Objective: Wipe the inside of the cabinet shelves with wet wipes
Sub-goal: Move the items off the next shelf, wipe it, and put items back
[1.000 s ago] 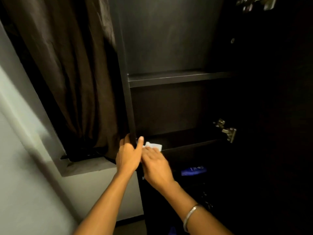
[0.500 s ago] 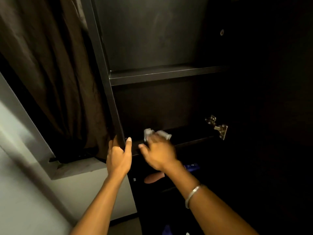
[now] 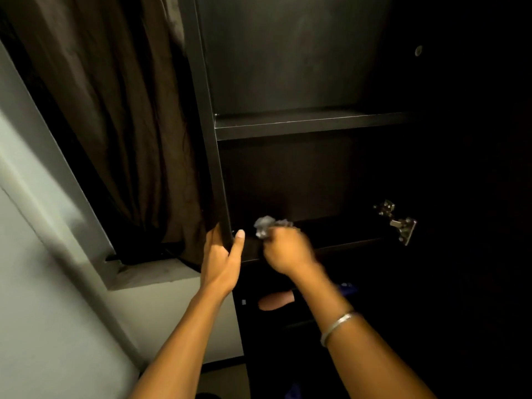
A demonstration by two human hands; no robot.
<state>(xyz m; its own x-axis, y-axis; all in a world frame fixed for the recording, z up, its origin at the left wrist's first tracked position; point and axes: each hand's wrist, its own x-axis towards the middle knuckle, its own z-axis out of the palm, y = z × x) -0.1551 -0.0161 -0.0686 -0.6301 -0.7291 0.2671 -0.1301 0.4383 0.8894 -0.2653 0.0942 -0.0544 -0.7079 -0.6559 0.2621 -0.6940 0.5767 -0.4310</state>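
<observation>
A dark open cabinet fills the middle and right of the head view. My left hand (image 3: 221,254) grips the front edge of its left side panel (image 3: 211,156), thumb inside, fingers outside. My right hand (image 3: 288,249) holds a crumpled white wet wipe (image 3: 263,226) against the lower shelf (image 3: 339,236) near its left front corner; the hand is blurred. An upper shelf (image 3: 302,125) sits above, bare and dusty-looking. My right wrist wears a silver bangle.
A brown curtain (image 3: 115,125) hangs left of the cabinet above a grey window sill (image 3: 149,273). A metal door hinge (image 3: 401,226) juts from the cabinet's right side. Below the lower shelf lie a pinkish object (image 3: 275,301) and something blue (image 3: 347,287).
My right hand has bunched the flat wipe into a crumpled ball and shifted it slightly right and deeper on the lower shelf. My left hand keeps its grip on the side panel.
</observation>
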